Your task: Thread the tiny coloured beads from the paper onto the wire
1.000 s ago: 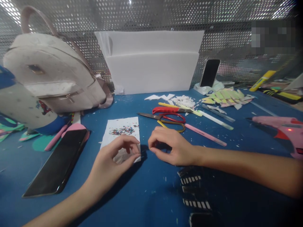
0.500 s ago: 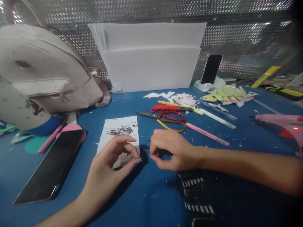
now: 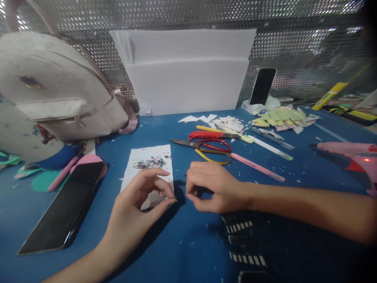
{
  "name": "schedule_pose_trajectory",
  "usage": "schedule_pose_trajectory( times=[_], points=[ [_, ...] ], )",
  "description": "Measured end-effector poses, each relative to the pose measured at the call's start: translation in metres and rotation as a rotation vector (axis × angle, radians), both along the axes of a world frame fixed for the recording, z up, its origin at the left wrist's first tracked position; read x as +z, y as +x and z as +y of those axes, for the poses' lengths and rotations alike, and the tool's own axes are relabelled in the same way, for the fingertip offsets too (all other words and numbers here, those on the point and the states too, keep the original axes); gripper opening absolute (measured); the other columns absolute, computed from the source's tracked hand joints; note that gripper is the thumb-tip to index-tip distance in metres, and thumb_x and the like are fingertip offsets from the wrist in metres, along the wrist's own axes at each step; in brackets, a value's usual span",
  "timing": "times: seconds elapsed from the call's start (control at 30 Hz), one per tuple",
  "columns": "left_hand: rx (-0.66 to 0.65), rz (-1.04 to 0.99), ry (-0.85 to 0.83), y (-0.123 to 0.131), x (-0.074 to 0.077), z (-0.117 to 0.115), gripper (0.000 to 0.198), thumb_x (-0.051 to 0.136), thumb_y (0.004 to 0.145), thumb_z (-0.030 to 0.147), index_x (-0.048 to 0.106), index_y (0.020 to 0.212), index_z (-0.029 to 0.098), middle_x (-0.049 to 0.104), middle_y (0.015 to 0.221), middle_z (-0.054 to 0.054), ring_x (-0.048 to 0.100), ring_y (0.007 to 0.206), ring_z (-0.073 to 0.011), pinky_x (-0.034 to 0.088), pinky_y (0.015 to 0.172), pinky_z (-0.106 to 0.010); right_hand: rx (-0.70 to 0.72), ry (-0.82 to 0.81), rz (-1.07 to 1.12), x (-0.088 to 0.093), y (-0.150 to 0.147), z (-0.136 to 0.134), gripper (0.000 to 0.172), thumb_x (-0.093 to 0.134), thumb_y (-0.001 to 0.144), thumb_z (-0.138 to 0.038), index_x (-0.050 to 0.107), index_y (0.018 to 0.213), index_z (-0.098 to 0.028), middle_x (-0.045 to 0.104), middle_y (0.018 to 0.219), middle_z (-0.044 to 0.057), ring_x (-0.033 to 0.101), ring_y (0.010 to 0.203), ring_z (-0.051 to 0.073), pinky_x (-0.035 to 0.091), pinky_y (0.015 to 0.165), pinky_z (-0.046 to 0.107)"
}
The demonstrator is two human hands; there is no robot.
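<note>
My left hand (image 3: 141, 200) is closed in a pinch of thumb and forefinger, over the lower right corner of a white sheet of paper (image 3: 134, 155). Whatever sits between those fingertips is too small to name. A pile of tiny multicoloured beads (image 3: 151, 162) lies on the paper, beyond my left knuckles. Just right of it, my right hand (image 3: 213, 188) is also pinched, thumb against forefinger, and what it holds, if anything, cannot be made out. A small gap separates the two pinches. Scissors (image 3: 203, 145) with red and yellow handles lie beyond my right hand.
Left are a dark phone (image 3: 63, 208) and a pale backpack (image 3: 59, 86). Near the scissors lie a red-handled cutter (image 3: 206, 135), a pink pen (image 3: 257, 167) and white scraps (image 3: 229, 122). A pink glue gun (image 3: 347, 148) is at right; another phone (image 3: 263, 87) stands behind.
Both hands stay almost where they were, still pinched and close together. Only very slight shifts at the fingertips show; the objects on the table have not moved.
</note>
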State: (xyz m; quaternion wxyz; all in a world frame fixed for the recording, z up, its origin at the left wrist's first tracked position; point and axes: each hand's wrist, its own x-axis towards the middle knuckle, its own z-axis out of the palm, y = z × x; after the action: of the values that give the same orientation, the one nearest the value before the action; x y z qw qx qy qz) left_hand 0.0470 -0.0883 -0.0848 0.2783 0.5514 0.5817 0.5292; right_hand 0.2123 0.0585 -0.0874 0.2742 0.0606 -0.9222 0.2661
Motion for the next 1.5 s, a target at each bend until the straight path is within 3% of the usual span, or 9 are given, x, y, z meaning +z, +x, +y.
schedule_pose_trajectory(
  times=[1.2, 1.5],
  points=[
    [0.001, 0.023, -0.012, 0.0032, 0.0023, 0.0012, 0.035, 0.064, 0.081, 0.008, 0.051, 0.11, 0.024, 0.064, 0.077, 0.003, 0.063, 0.075, -0.0117, 0.049, 0.076, -0.025, 0.019, -0.007, -0.005, 0.0006, -0.0003, -0.0009, 0.009, 0.056, 0.081, -0.012, 0.051, 0.077, -0.017, 0.054, 0.069, -0.002, 0.044, 0.069, 0.01, 0.035, 0.065, 0.024],
    [0.004, 0.118, 0.033, 0.004, 0.0004, -0.0033, 0.034, 0.064, 0.083, 0.01, 0.051, 0.111, 0.026, 0.066, 0.08, 0.003, 0.063, 0.076, -0.0118, 0.049, 0.078, -0.027, 0.05, 0.003, 0.002, 0.002, -0.0002, -0.0019, 0.008, 0.057, 0.081, -0.011, 0.052, 0.077, -0.017, 0.055, 0.069, -0.002, 0.044, 0.068, 0.01, 0.035, 0.064, 0.023]
  ],
)
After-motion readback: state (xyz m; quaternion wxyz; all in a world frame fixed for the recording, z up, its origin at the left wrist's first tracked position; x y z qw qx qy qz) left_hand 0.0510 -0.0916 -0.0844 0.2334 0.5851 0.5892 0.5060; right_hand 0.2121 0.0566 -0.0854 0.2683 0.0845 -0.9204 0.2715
